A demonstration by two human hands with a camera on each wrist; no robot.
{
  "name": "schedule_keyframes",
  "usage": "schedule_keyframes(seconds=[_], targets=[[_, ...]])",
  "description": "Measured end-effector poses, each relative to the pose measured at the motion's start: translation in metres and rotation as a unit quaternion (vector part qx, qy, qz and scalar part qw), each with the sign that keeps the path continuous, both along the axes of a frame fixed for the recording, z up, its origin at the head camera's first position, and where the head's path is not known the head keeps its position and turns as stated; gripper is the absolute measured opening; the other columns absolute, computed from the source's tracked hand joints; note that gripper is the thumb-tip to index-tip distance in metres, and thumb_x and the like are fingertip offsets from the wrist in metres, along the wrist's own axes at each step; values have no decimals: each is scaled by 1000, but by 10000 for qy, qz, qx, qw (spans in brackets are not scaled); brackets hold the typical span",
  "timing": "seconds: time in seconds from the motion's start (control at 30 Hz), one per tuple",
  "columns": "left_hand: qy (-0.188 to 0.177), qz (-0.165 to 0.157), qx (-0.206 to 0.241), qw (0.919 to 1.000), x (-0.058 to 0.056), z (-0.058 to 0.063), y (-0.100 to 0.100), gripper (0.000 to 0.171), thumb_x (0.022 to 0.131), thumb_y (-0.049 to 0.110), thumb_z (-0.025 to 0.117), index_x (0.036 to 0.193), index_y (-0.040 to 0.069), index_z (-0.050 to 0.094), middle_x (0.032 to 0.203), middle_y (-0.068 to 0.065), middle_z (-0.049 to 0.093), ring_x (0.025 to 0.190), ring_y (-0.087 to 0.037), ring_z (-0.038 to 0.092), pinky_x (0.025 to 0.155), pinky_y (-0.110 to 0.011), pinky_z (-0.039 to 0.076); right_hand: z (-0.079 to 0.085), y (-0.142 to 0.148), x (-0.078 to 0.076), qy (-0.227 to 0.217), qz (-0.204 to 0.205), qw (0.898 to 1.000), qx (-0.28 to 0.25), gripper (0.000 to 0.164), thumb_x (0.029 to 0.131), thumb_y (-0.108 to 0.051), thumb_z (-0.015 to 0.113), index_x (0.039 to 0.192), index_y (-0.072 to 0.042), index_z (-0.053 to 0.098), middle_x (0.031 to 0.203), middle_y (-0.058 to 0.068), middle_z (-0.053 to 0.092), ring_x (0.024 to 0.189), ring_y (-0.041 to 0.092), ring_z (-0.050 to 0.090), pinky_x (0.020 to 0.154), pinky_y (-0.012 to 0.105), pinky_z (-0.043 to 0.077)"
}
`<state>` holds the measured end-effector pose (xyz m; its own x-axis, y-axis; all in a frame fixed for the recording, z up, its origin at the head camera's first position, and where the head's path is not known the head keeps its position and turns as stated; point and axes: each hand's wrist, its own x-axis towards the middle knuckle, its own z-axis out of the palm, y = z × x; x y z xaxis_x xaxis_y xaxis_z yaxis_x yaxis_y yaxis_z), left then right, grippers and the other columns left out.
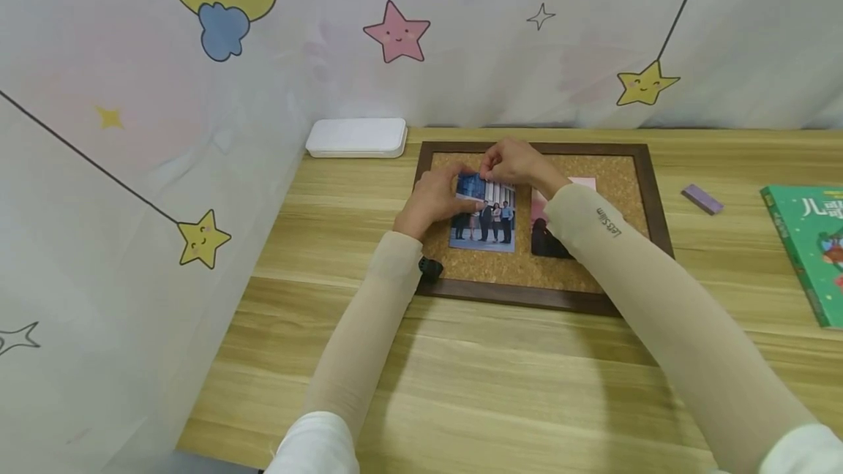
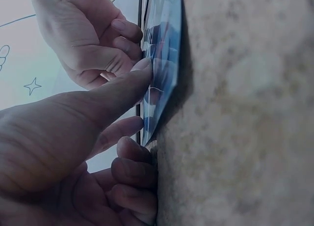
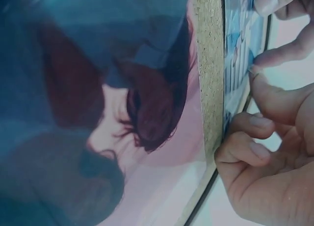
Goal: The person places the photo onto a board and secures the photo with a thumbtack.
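Observation:
In the head view a framed cork board (image 1: 487, 269) lies on the table. A group photo (image 1: 484, 232) rests on its left part, people standing before a blue and white building. My left hand (image 1: 431, 200) presses this photo, thumb on its face and index finger near its upper edge; the other fingers curl beside it. At the photo's top edge my right hand (image 1: 516, 163) pinches a tiny pale thing (image 3: 253, 69), mostly hidden by the fingertips. A second photo (image 3: 147, 113), pink with a dark-haired figure, lies to the right, partly under my right forearm in the head view.
A white case (image 1: 357, 137) sits behind the board's left corner. Right of the board are a purple block (image 1: 702, 199) and a green book (image 1: 806, 240). Beside my left wrist is a small black object (image 1: 431, 269). A star-printed curtain (image 1: 474, 86) hangs behind the table (image 1: 487, 379).

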<state>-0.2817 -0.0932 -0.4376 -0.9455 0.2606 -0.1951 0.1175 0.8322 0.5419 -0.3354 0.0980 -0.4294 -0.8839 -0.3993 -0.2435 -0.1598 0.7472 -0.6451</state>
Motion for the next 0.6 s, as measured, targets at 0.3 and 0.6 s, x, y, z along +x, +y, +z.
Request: schedule_keyframes(seconds=[0.3, 0.6], targets=[[14, 8, -8, 10000, 1, -1, 0, 70, 92, 43, 86, 152, 21, 57, 156, -8, 61, 144, -34, 55, 124, -56, 42, 0, -2, -1, 121, -13, 9995, 303, 18, 98, -16, 66, 99, -3, 77, 96, 8, 68, 84, 21, 59, 76, 30, 44], [-4, -1, -48, 10000, 1, 0, 0, 69, 93, 43, 85, 152, 22, 57, 156, -6, 60, 147, -33, 53, 125, -54, 40, 7, -5, -4, -262, -90, 9976, 628, 27, 100, -20, 60, 108, -1, 78, 98, 10, 69, 85, 23, 61, 80, 36, 49]])
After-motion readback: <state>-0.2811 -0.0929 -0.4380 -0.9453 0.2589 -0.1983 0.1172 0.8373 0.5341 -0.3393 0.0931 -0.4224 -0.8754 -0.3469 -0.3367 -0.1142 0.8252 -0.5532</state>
